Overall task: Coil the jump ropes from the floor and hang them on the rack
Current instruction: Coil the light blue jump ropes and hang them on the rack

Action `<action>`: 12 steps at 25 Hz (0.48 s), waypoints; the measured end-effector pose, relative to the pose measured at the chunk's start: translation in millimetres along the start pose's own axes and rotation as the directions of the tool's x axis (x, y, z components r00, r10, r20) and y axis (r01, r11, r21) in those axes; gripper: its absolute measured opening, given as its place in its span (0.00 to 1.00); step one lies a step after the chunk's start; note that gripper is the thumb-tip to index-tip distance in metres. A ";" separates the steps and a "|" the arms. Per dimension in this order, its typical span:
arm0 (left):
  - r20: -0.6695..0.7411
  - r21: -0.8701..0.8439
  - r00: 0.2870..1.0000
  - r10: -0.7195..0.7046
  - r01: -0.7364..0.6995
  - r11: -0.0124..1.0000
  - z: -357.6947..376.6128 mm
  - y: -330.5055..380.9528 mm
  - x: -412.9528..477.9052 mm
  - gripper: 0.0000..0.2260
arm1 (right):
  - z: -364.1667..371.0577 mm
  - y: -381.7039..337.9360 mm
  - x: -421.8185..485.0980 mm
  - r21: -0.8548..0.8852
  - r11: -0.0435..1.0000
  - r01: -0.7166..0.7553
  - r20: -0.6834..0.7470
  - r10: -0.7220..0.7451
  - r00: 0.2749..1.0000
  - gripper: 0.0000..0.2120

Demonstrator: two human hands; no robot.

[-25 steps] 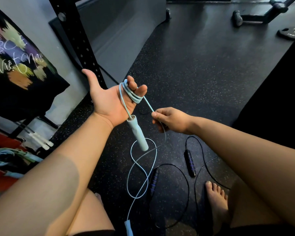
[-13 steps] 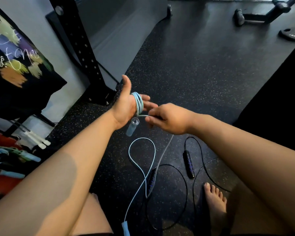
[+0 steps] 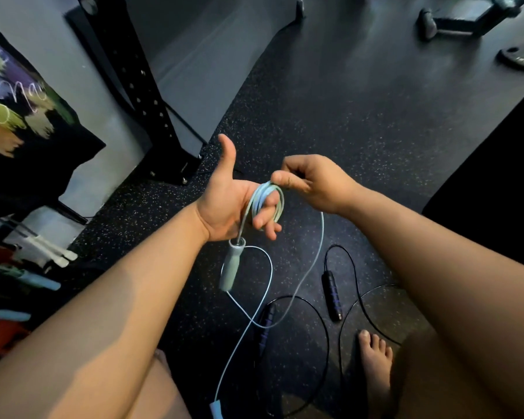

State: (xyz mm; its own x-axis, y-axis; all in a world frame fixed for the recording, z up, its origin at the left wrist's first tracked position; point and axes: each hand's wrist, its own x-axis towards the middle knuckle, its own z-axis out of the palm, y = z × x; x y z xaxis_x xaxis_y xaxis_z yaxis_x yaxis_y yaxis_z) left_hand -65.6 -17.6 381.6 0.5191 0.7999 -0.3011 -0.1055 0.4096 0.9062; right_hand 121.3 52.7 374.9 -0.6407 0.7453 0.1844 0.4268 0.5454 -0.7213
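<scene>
A light blue jump rope point(image 3: 268, 201) is wound in several loops around the fingers of my left hand point(image 3: 224, 201), palm up and thumb raised. One pale handle point(image 3: 231, 269) dangles below that palm. My right hand point(image 3: 312, 181) pinches the rope just right of the coil, over the fingertips. The loose blue cord drops to the floor in a loop, and its other handle point(image 3: 215, 408) lies at the bottom edge. A black jump rope point(image 3: 324, 325) with two dark handles point(image 3: 332, 293) lies on the floor beneath.
A black perforated rack upright point(image 3: 139, 95) stands bolted to the floor at the left. More pale rope handles point(image 3: 58, 257) lie at the far left by a dark painted board point(image 3: 22, 128). My bare foot point(image 3: 374, 367) is beside the black rope. A weight plate point(image 3: 521, 58) lies far right.
My right hand has carried the cord up and over my left fingers, adding to the coil. My left palm has turned up again, and the slack loop on the floor has shortened.
</scene>
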 end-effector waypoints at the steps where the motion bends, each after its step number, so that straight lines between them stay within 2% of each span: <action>1: -0.012 -0.066 0.999 0.034 -0.035 0.997 -0.2 0.6 -0.8 0.49 | 3.5 5.3 0.1 0.005 0.999 -0.041 -0.017 0.041 0.999 0.23; 6: -0.110 -0.435 0.979 0.169 -0.200 0.878 -7.0 -10.0 -2.1 0.50 | 25.7 22.4 -9.9 0.061 0.961 -0.269 0.052 0.266 0.963 0.20; 9: -0.186 -0.505 0.961 0.206 -0.273 0.818 -11.6 -12.8 1.6 0.51 | 39.8 26.1 -20.9 0.044 0.929 -0.367 0.176 0.355 0.918 0.16; 12: -0.237 -0.530 0.941 0.239 -0.332 0.781 -14.2 -10.1 7.0 0.52 | 48.1 21.3 -33.4 0.030 0.918 -0.395 0.246 0.376 0.893 0.12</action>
State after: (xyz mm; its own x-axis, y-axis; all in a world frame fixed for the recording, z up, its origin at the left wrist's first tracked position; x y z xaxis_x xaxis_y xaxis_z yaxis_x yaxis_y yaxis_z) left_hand -72.9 -9.9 366.1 0.2620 0.9553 -0.1371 -0.7039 0.2864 0.6500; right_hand 121.1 21.0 321.2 -0.5684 0.7769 -0.2707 0.6257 0.1945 -0.7555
